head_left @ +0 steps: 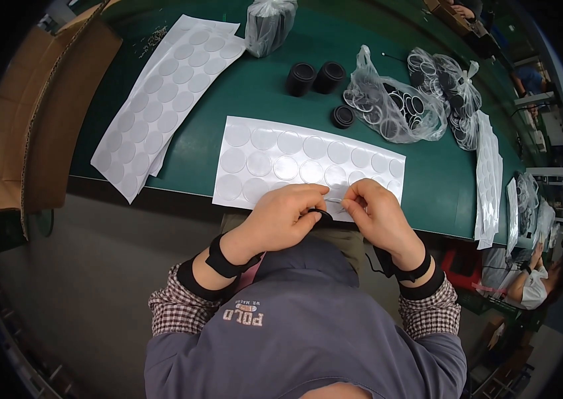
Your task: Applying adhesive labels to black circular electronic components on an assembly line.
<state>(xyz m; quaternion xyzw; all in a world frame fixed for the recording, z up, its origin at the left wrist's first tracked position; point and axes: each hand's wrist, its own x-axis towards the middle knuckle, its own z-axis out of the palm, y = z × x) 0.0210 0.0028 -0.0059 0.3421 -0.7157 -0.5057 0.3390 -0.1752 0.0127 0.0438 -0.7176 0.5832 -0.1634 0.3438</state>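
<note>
Close in front of me, my left hand (280, 214) pinches a thin black round piece (322, 214) between thumb and fingers, above the near edge of a white sheet (275, 178) of clear round stickers. My right hand (382, 214) is closed just to its right, thumb and index finger together. A thin pale edge (336, 201) shows between the two hands; whether the right fingertips hold it is too small to tell. The sheet lies flat on the green table, with its round stickers in rows. Fingers cover part of its near side.
More sticker sheets (161, 100) lie at the left, beside an open cardboard box (62, 113). Black stacks (301, 80) and a smaller one (342, 117) stand beyond the sheet. Bags of rings (394, 110) lie at the far right, a tied bag (269, 26) at the back. Another person (535, 282) sits right.
</note>
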